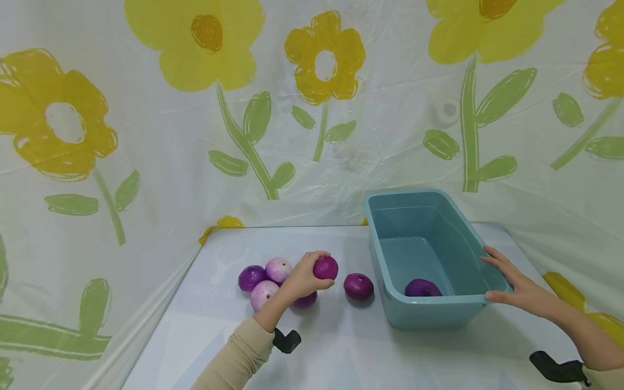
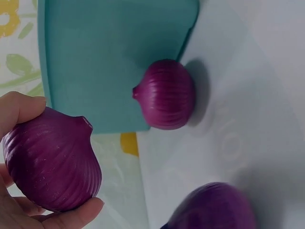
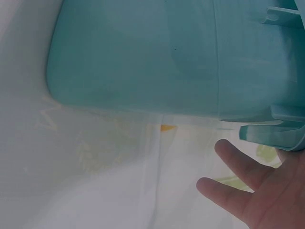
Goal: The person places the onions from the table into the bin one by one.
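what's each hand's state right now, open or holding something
Left hand: closed around a red onion.
Right hand: open, fingers mostly straight, touching the rim of the teal plastic bin.

Reddish purple colours the onion (image 1: 326, 267) in the left hand (image 1: 305, 275) (fine lines streak its skin). Beside that hand — two pale lilac onions (image 1: 263, 294), a deep violet onion (image 1: 251, 278). The tub (image 1: 431, 314) at the right hand (image 1: 521, 290) is teal; beyond both hands, a white curtain (image 1: 390, 141) bears yellow flowers (image 1: 302, 46), green stems (image 1: 247, 145).
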`<state>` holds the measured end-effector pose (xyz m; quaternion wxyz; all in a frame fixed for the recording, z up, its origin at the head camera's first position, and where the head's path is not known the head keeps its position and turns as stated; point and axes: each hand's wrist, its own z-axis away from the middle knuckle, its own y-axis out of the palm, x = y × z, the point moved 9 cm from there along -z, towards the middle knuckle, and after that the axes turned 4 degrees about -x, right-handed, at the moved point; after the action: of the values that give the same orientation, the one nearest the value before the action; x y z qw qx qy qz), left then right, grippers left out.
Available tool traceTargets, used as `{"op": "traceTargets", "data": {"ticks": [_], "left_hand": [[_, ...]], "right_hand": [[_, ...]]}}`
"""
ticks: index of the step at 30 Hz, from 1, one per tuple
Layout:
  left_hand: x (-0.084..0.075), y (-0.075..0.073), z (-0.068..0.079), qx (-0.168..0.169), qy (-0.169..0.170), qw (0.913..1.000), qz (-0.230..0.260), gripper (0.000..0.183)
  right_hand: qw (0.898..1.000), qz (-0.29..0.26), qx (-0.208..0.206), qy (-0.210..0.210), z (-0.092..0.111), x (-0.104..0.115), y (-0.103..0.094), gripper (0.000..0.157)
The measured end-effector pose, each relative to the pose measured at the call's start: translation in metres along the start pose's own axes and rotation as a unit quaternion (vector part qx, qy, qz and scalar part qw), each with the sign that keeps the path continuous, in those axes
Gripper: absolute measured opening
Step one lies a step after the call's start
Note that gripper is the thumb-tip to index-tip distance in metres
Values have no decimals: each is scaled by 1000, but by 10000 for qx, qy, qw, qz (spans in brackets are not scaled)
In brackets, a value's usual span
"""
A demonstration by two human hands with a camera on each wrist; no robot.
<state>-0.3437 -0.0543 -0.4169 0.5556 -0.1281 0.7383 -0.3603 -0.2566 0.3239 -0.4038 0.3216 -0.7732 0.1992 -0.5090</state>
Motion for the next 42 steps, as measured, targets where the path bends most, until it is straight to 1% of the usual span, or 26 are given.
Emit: {"op": "traceTargets", "data": {"ticks": [6, 10, 16, 21, 25, 28, 32, 37, 42], "left_hand": [[-16, -15, -13, -258, 159, 9995, 23, 60], [-29, -22, -23, -311, 184, 9993, 87, 60], [-50, -24, -39, -306, 321, 9989, 132, 60], [-73, -24, -51, -270, 448, 9984, 232, 60], [-93, -23, -59, -269, 655, 9972, 246, 60], [-106, -20, -64, -227, 749, 9966, 253, 61], [-122, -13, -71, -104, 722, 9968, 339, 63], [-141, 0, -77, 33, 737, 9970, 235, 64], [-157, 16, -81, 225, 737, 9969, 125, 65]], "right_hand": [[10000, -53, -2, -21, 0, 1, 0, 69], [10000, -45, -12, -32, 0, 2, 0, 69], [10000, -30, -17, -28, 0, 1, 0, 70], [10000, -31, -49, -25, 1, 1, -1, 70], [10000, 26, -71, -60, 2, 1, 0, 70], [10000, 15, -69, -55, 2, 1, 1, 69], [10000, -66, -50, -21, 1, 1, 0, 70], [9999, 61, -71, -54, 1, 0, 0, 70], [9999, -7, -50, -154, 2, 1, 2, 70]]}}
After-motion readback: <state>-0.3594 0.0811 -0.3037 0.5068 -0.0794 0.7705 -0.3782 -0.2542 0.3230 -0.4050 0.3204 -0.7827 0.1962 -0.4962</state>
